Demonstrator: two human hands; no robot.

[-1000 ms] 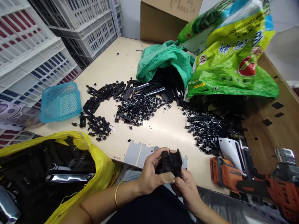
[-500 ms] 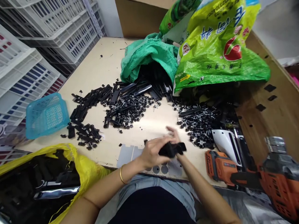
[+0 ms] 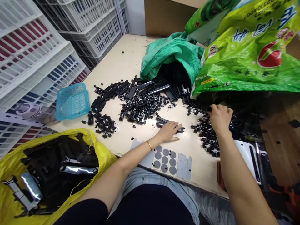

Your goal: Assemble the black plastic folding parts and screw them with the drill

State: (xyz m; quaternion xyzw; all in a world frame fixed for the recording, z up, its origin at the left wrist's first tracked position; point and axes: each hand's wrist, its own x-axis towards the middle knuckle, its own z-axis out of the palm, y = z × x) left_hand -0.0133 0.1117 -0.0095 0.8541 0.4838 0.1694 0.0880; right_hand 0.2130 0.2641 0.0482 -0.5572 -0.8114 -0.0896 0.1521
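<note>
My left hand (image 3: 169,130) lies flat on the table with its fingers stretched over a bundle of black plastic strips (image 3: 161,121). My right hand (image 3: 219,117) reaches further right into a pile of small black pins (image 3: 207,139); its fingers are curled down among them and what they grip is hidden. A bigger heap of black pins and strips (image 3: 142,106) lies in the middle of the table, spilling from a dark green sack (image 3: 173,53).
A bright green printed bag (image 3: 246,62) lies at the back right. A blue basket (image 3: 72,101) stands left, with white crates (image 3: 35,53) behind. A yellow bag (image 3: 103,153) of black parts sits at my left. A sheet with grey round stickers (image 3: 166,156) lies at the table edge.
Both hands held a black bundle near my lap. The left hand has set it on the table and lies on it; the right hand has moved out to the pin pile.
</note>
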